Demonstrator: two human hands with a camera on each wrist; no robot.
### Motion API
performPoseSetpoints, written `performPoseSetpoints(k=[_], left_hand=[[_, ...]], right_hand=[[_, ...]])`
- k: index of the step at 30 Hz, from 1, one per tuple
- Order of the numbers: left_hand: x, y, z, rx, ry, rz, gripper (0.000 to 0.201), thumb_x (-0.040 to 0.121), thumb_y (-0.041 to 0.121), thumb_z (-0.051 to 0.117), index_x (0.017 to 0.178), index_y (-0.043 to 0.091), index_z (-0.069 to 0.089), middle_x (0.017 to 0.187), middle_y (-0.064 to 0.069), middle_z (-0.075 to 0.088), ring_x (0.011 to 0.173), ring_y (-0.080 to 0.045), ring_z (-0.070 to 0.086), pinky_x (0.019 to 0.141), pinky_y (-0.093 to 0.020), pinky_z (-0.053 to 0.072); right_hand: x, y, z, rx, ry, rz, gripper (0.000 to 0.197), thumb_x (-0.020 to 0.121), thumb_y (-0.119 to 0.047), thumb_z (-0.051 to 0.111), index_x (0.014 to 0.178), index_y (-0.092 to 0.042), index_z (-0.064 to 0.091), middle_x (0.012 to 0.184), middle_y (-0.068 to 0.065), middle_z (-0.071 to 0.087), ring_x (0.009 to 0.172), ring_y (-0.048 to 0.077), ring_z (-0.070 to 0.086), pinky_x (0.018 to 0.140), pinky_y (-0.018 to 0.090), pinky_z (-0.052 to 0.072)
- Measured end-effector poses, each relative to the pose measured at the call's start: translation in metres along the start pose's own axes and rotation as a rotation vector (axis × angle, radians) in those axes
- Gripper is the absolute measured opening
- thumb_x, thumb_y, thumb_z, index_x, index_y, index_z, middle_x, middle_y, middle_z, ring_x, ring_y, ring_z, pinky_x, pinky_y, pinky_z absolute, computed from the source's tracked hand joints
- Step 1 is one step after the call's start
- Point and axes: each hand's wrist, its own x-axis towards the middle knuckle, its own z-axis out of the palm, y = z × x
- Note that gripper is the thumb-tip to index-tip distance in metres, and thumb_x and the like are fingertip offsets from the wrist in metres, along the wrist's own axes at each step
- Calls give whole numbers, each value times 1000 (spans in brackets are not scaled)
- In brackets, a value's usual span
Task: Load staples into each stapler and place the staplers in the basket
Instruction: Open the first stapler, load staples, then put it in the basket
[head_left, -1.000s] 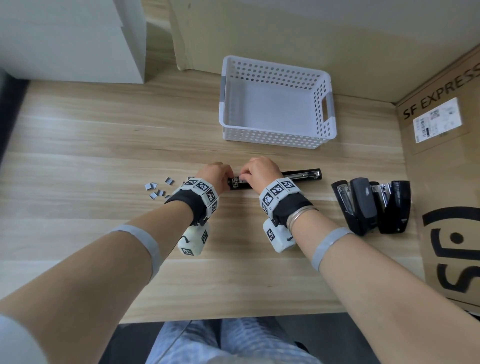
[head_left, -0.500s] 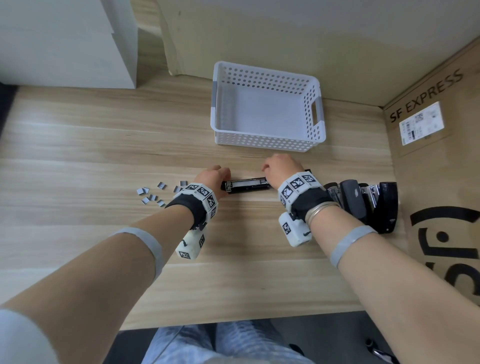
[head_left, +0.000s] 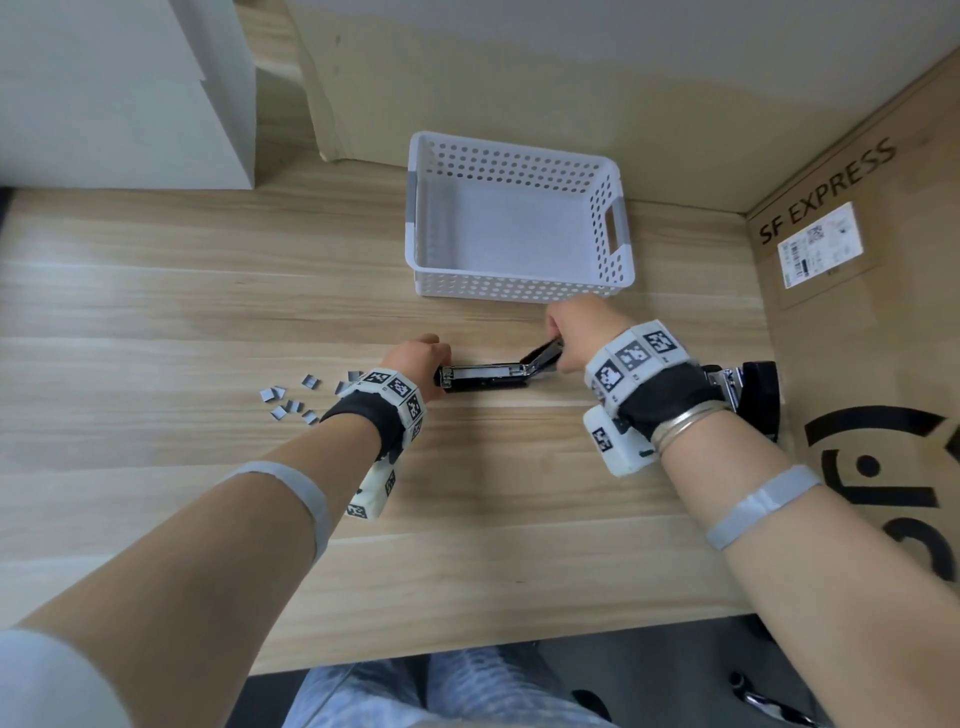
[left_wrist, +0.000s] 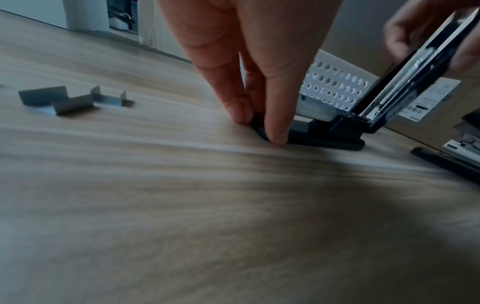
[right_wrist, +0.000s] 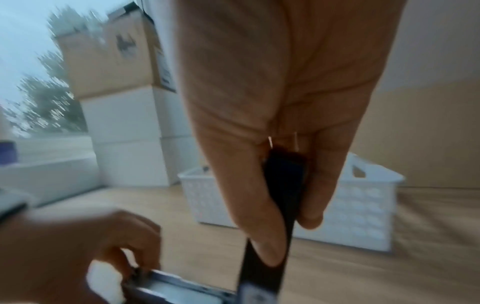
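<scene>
Swung up from flat: stapler (head_left: 485, 378) lid, now raised at the hinge, pinched by right hand (head_left: 579, 335). Left hand (head_left: 415, 358) pins the base's opposite end, mid-tabletop. Long axis runs left–right; basket (head_left: 519, 291) lies just beyond, nearer the right hand.

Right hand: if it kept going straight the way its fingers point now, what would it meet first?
Probably the white basket. The right hand grips the stapler's raised top arm, and the basket stands just beyond its fingers with bare table between; depth is hard to judge.
</scene>
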Motion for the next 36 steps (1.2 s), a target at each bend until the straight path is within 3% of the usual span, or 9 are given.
performPoseSetpoints(k=[4, 8, 13, 19, 22, 25, 28, 33, 36], left_hand=[[0, 0, -1, -9, 12, -12, 36, 76, 11, 66, 111, 7, 59, 113, -12, 58, 101, -32, 59, 73, -33, 46], [1, -2, 1, -3, 17, -10, 35, 75, 15, 68, 106, 3, 59, 109, -15, 59, 98, -33, 61, 77, -37, 49], [1, -4, 2, -42, 37, -6, 35, 76, 19, 68, 106, 4, 60, 109, -14, 59, 99, -33, 60, 77, -34, 47], [-3, -1, 5, -23, 35, 3, 36, 78, 14, 63, 113, 6, 57, 116, -13, 56, 99, -35, 61, 81, -36, 48], [-2, 2, 1, -10, 1, -4, 40, 76, 12, 63, 114, 8, 56, 117, -12, 55, 102, -33, 59, 83, -34, 48], [-3, 4, -2, 28, -42, 11, 45, 74, 12, 65, 118, 8, 53, 119, -12, 52, 103, -32, 58, 83, -34, 48], [-3, 6, -12, 51, -46, 53, 47, 73, 10, 66, 118, 8, 51, 121, -12, 50, 103, -33, 58, 82, -35, 48], [0, 3, -61, 1, 114, 183, 48, 76, 6, 64, 121, 11, 50, 121, -11, 52, 102, -32, 58, 84, -35, 47], [6, -2, -99, -97, 316, 198, 56, 81, 1, 57, 133, 16, 41, 126, -10, 50, 103, -28, 58, 80, -32, 47]], right_hand=[[-6, -52, 0, 49, 58, -162, 22, 82, -24, 69, 98, -10, 66, 99, 6, 63, 86, 23, 62, 72, 31, 52], [9, -80, 19, 4, -6, -222, 35, 85, -35, 67, 105, -6, 66, 107, 9, 63, 97, 27, 62, 71, 31, 45], [20, -83, 31, -25, -15, -240, 39, 87, -35, 66, 110, -4, 64, 110, 10, 62, 103, 30, 61, 71, 32, 43], [14, -63, 41, 51, 82, -235, 38, 86, -38, 63, 119, -19, 60, 114, 2, 60, 112, 24, 51, 87, 36, 44], [13, -52, 51, 34, 25, -195, 49, 80, -35, 71, 123, -21, 53, 116, 2, 58, 112, 26, 51, 90, 38, 44], [16, -49, 59, 122, -30, -153, 48, 77, -22, 71, 120, -16, 52, 113, 8, 56, 104, 30, 57, 82, 36, 48], [17, -48, 54, 142, -64, -137, 41, 74, -21, 68, 114, -16, 57, 103, 9, 65, 94, 30, 62, 71, 31, 49], [18, -38, 11, 284, -60, -147, 37, 80, -26, 65, 114, -14, 58, 98, 7, 66, 85, 26, 63, 65, 27, 48], [22, -29, -27, 510, 47, -132, 42, 84, -45, 63, 112, -14, 60, 96, 3, 65, 84, 20, 61, 70, 27, 49]])
